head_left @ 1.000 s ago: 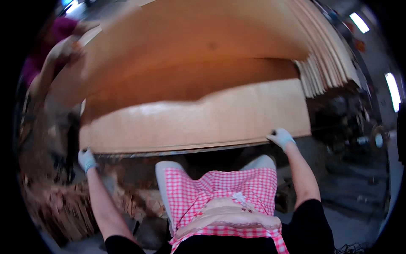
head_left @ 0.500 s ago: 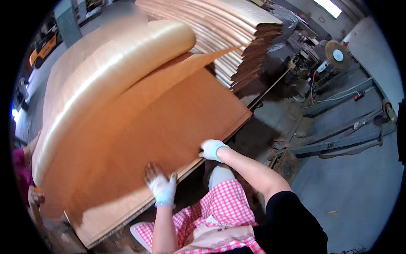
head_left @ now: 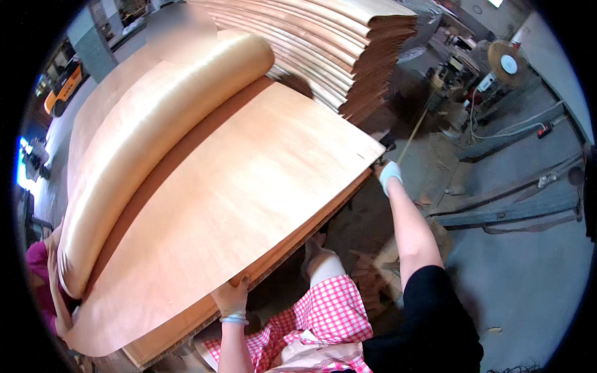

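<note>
A pale wood veneer sheet (head_left: 249,180) lies over a stack of reddish-brown boards (head_left: 155,339), its near edge a little out of line with theirs. My left hand (head_left: 230,298), in a pale glove, is closed on the sheet's near edge with the thumb towards the top. At the right corner my right hand (head_left: 388,174), gloved too, grips the sheet; its fingers are partly hidden beyond the corner. Farther off, the veneer curls up into a large, smooth fold (head_left: 168,124), with a dark reddish strip showing beneath it.
A person in a purple sleeve (head_left: 40,267) holds the fold's left end; another person stands beyond it. Behind is a tall pile of folded veneer sheets (head_left: 329,43). On the right stand a machine with a round reel (head_left: 505,62) and a metal frame (head_left: 510,214). A yellow vehicle (head_left: 64,90) is far left.
The veneer sheet's pale face now covers the reddish-brown surface. My right hand moved out to the far right corner; my left hand went from lying on the surface to gripping the near edge.
</note>
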A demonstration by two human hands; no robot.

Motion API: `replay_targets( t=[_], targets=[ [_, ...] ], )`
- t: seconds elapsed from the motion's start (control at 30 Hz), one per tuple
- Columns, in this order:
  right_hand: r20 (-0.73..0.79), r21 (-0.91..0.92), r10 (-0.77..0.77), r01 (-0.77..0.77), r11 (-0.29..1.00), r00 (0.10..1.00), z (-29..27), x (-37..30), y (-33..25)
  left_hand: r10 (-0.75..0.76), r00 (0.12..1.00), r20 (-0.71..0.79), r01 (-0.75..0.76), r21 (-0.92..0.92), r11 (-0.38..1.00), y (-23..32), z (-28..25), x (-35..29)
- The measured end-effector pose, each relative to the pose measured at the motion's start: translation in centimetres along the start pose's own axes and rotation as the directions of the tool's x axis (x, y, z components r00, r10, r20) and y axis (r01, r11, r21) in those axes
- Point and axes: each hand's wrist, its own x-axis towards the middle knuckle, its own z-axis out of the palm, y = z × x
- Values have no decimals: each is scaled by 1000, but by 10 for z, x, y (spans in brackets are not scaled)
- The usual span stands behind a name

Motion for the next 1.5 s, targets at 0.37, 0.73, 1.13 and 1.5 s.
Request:
replay_targets(
  t=[0.37,0.73,1.13,1.5],
  targets=[
    [324,867,-746,134,480,581,-12,-340,-119,44,995,-91,-88,-572,815,61,-40,-52],
    [408,606,-901,694,389,148,30,-428,-207,-781,605,-151,161,-938,306,-137,-104,-111],
    [578,-114,-640,827,551,506,8,-234,-156,-812,340,-475,727,-415,547,-522,-236,-193],
    [717,-189,-428,744,641,551,33,-236,-180,-603,422,-677,534,-351,769,-341,-182,-106]
  ],
)
